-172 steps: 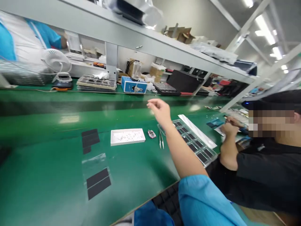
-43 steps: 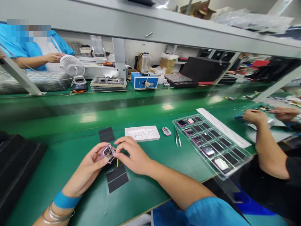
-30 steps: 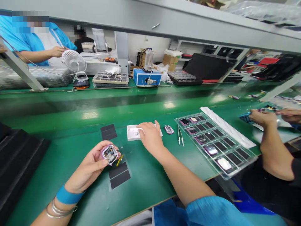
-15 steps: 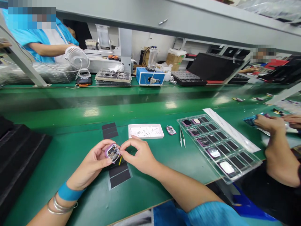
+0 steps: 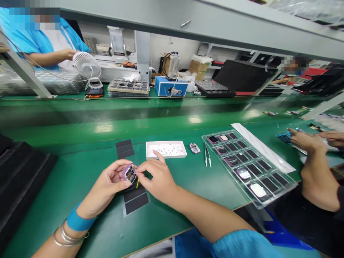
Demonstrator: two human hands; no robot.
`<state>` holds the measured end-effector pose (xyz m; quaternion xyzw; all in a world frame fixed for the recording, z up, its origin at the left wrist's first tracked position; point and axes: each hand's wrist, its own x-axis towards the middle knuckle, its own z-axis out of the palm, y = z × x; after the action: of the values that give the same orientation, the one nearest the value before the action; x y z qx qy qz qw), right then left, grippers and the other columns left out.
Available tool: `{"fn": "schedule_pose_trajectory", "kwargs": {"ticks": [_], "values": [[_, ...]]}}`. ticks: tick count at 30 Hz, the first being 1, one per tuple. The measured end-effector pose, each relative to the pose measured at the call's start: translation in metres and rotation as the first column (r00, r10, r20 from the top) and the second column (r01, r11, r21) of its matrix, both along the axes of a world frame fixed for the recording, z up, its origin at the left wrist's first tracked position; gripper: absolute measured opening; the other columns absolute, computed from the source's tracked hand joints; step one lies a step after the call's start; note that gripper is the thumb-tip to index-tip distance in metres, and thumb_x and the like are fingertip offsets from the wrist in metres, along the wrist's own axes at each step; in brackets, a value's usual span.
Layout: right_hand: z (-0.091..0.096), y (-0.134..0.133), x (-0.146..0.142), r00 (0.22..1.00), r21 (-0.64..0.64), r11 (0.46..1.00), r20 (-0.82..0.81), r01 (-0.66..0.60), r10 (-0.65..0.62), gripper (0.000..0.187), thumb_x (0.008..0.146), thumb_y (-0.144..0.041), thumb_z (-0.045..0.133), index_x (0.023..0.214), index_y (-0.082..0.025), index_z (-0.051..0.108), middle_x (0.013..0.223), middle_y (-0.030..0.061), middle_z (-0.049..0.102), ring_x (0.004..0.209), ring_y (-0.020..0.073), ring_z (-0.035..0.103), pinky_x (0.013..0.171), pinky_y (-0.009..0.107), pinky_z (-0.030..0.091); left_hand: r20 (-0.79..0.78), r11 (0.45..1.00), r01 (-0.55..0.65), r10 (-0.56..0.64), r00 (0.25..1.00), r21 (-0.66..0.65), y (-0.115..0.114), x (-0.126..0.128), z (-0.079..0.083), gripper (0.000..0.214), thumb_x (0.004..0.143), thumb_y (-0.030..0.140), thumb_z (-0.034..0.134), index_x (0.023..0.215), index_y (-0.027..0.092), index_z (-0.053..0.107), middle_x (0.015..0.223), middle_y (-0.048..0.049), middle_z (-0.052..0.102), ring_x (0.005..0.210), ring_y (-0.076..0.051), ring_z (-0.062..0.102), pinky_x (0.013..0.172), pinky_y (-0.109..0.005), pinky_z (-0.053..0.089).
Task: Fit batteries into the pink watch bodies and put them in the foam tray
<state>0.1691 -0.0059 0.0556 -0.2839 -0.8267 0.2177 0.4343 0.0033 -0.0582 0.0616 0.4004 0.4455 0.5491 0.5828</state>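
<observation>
My left hand [image 5: 109, 182] is closed around a small purple watch case [image 5: 130, 173], tilted so its exposed circuitry faces up and to the right. At its right edge, my right hand [image 5: 158, 179] has thumb and forefinger pinched together; whatever lies between them is too small to make out. A yellow strip [image 5: 137, 184] hangs below the case. Under the hands lies a dark pad [image 5: 136, 204] on the green bench. Just beyond my right hand is a white box [image 5: 166, 156] with many tiny parts, and to its right another opened watch case [image 5: 195, 148].
White-tipped tweezers [image 5: 207, 157] lie beside a clear compartment tray [image 5: 254, 193] with watch cases and dark inserts. A co-worker's hands [image 5: 309, 141] work at far right. Black foam blocks [image 5: 24, 186] stand at left. A fan [image 5: 86, 64] and blue machine [image 5: 171, 86] stand across the bench.
The watch case has turned slightly in my left hand, showing its face more edge-on. My right forefinger and thumb stay at its edge, while another right finger has lifted.
</observation>
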Motion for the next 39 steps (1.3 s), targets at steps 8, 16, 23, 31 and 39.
{"fn": "schedule_pose_trajectory", "kwargs": {"ticks": [8,16,23,31,39], "values": [[-0.003,-0.006,0.001,0.975,0.338,0.939,0.179,0.063,-0.13,0.02,0.089,-0.013,0.043,0.074,-0.019,0.055,0.071,-0.0026,0.065,0.066,0.0111,0.055,0.111,0.047,0.016,-0.049,0.999,-0.039,0.038,0.998,-0.002,-0.001,0.005,-0.003,0.043,0.058,0.021,0.083,0.097,0.023,0.064,0.093,-0.0014,0.067,0.085,-0.011,0.059,0.076,-0.013,0.047],[0.01,-0.001,0.003,0.987,-0.225,0.972,-0.155,-0.069,0.034,0.009,0.082,-0.021,0.061,0.073,-0.021,0.061,0.073,-0.0047,0.068,0.066,0.0104,0.061,0.109,0.044,0.025,0.178,0.996,0.031,-0.016,0.984,-0.081,-0.005,0.0,0.002,0.047,0.06,0.03,0.082,0.103,0.024,0.063,0.094,-0.004,0.066,0.083,-0.016,0.062,0.075,-0.023,0.053],[0.013,-0.002,0.003,0.92,-0.502,0.803,-0.365,-0.322,0.141,0.013,0.079,-0.025,0.065,0.09,-0.02,0.062,0.091,0.0018,0.066,0.087,0.015,0.061,0.086,0.033,0.047,0.305,0.996,0.037,-0.011,0.952,-0.079,-0.008,-0.006,0.002,0.046,0.06,0.028,0.082,0.102,0.025,0.064,0.098,-0.0025,0.066,0.089,-0.018,0.063,0.083,-0.027,0.053],[0.001,0.002,-0.004,0.829,-0.682,0.474,-0.492,-0.557,0.266,0.065,0.057,-0.022,0.082,0.111,-0.022,0.047,0.111,0.0041,0.057,0.097,0.0142,0.058,0.088,0.032,0.048,0.315,0.996,0.055,-0.033,0.949,-0.063,-0.006,-0.008,0.001,0.047,0.061,0.027,0.081,0.104,0.024,0.062,0.099,-0.0044,0.065,0.088,-0.02,0.064,0.079,-0.026,0.054],[-0.003,0.007,-0.002,0.858,-0.795,0.335,-0.425,-0.506,0.287,0.063,0.056,-0.02,0.081,0.109,-0.02,0.047,0.084,-0.0031,0.061,0.073,0.0097,0.062,0.072,0.026,0.05,0.315,0.996,0.033,-0.005,0.949,-0.082,-0.007,-0.007,0.004,0.046,0.06,0.028,0.082,0.101,0.024,0.063,0.098,-0.0037,0.064,0.089,-0.022,0.064,0.08,-0.029,0.054]]}}
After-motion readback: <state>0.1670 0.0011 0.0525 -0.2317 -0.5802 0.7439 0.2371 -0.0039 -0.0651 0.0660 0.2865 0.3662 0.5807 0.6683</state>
